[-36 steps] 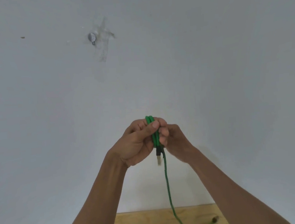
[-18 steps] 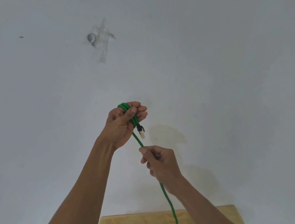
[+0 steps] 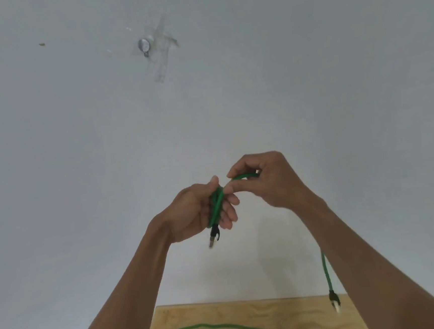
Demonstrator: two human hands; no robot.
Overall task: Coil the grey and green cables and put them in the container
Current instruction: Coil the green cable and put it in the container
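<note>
The green cable (image 3: 216, 207) is looped a few times inside my left hand (image 3: 200, 214), which grips the coil in front of a white wall. One black plug (image 3: 214, 236) hangs below that hand. My right hand (image 3: 267, 183) pinches a strand of the same cable just to the right of the coil, touching the left fingers. A further stretch of the cable drops behind my right forearm and ends in a second plug (image 3: 335, 301). More slack lies on the wooden table (image 3: 250, 316). No grey cable or container is in view.
A plain white wall fills most of the view, with a small metal fitting under clear tape (image 3: 145, 46) high up. The light wooden table shows only at the bottom edge.
My right hand has risen from low on the cable up to the coil, bringing a new loop with it. The left hand has shifted down and right. The second plug now hangs at the right.
</note>
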